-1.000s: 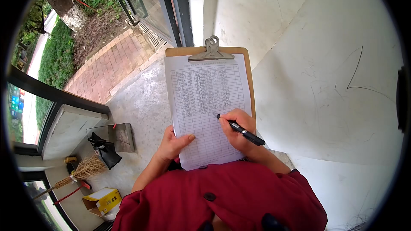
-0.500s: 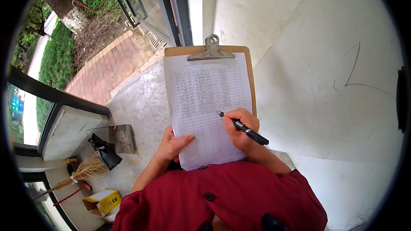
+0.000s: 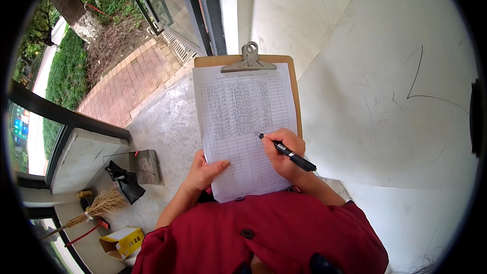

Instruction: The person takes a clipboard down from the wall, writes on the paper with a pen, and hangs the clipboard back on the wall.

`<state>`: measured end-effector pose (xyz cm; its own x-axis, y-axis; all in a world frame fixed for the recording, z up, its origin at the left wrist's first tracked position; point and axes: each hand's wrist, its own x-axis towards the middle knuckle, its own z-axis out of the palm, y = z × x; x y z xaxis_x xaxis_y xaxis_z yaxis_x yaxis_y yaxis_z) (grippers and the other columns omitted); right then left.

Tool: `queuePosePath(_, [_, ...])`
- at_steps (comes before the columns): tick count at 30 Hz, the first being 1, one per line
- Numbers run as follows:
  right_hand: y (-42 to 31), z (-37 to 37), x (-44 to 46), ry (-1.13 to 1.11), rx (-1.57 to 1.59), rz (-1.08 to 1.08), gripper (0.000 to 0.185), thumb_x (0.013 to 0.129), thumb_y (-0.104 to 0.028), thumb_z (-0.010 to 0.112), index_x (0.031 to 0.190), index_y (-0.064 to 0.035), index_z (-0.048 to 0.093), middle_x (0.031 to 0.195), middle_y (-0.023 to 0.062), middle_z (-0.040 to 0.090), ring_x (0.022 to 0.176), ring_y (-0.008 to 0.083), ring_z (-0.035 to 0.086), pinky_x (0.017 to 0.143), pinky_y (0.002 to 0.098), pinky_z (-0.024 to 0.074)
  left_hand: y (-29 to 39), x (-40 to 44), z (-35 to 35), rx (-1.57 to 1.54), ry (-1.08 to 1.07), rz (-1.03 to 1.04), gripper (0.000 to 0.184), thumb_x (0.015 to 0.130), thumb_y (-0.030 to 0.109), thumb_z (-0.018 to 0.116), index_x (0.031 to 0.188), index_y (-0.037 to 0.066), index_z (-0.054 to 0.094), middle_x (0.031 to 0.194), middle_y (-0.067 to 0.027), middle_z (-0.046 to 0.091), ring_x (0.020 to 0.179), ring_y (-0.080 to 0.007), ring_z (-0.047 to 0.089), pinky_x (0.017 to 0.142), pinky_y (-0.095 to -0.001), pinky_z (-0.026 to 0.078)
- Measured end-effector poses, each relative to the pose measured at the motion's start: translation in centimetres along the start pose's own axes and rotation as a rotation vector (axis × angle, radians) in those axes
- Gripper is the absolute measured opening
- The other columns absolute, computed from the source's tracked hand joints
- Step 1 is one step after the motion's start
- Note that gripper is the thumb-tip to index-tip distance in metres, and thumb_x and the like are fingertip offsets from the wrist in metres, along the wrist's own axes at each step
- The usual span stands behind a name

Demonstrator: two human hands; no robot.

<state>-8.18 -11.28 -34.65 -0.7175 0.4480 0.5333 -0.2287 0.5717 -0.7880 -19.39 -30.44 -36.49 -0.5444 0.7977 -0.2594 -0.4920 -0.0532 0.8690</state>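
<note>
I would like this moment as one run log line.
left hand: holds clipboard, thumb on sheet | right hand: holds pen, tip near lowest entries | sheet: upper rows filled

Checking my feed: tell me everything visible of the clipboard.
The clipboard is brown, wood-like; a silvery metal clip at its far end pins a gridded sheet, upper rows filled in, over most of it. The left hand holds its lower left side; the right hand, with a pen, overlaps its right edge.
</note>
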Motion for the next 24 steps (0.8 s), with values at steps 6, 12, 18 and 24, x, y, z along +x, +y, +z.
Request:
queuePosePath(6, [0.0, 0.3, 0.3, 0.008, 0.003, -0.025, 0.01, 0.076, 0.001, 0.065, 0.082, -0.0004, 0.056, 0.065, 0.0081, 0.054, 0.052, 0.0153, 0.052, 0.047, 0.0261, 0.0403, 0.0, 0.0, 0.0, 0.018, 0.014, 0.004, 0.037, 0.075, 0.008, 0.064, 0.11, -0.001, 0.056, 0.101, -0.0084, 0.063, 0.09, -0.0167, 0.059, 0.08, -0.0311, 0.047])
queuePosePath(12, [0.2, 0.0, 0.0, -0.013, 0.005, 0.013, 0.01, 0.076, 0.002, 0.064, 0.083, 0.0, 0.057, 0.065, 0.0088, 0.055, 0.052, 0.0161, 0.052, 0.047, 0.026, 0.0403, 0.0, 0.1, -0.1, 0.005, 0.007, -0.008, 0.038, 0.075, 0.008, 0.065, 0.111, -0.001, 0.055, 0.103, -0.0088, 0.063, 0.092, -0.0169, 0.059, 0.081, -0.0312, 0.047])
queuePosePath(18, [0.5, -0.5, 0.0, 0.051, 0.015, -0.01, 0.01, 0.075, 0.002, 0.065, 0.081, 0.0003, 0.057, 0.066, 0.0097, 0.057, 0.052, 0.0167, 0.053, 0.047, 0.0258, 0.041, -0.1, 0.2, -0.2, -0.001, 0.006, -0.019, 0.042, 0.075, 0.009, 0.065, 0.114, -0.002, 0.054, 0.105, -0.0096, 0.062, 0.094, -0.0178, 0.059, 0.084, -0.0323, 0.046])
queuePosePath(24, [0.7, -0.7, -0.1, 0.047, 0.014, 0.005, 0.01, 0.075, 0.003, 0.066, 0.08, 0.0007, 0.058, 0.066, 0.0099, 0.058, 0.052, 0.0172, 0.055, 0.048, 0.0253, 0.0426, -0.2, 0.5, -0.2, -0.008, 0.007, -0.026, 0.044, 0.075, 0.011, 0.065, 0.115, -0.002, 0.053, 0.106, -0.0095, 0.061, 0.095, -0.0184, 0.058, 0.084, -0.0327, 0.046])
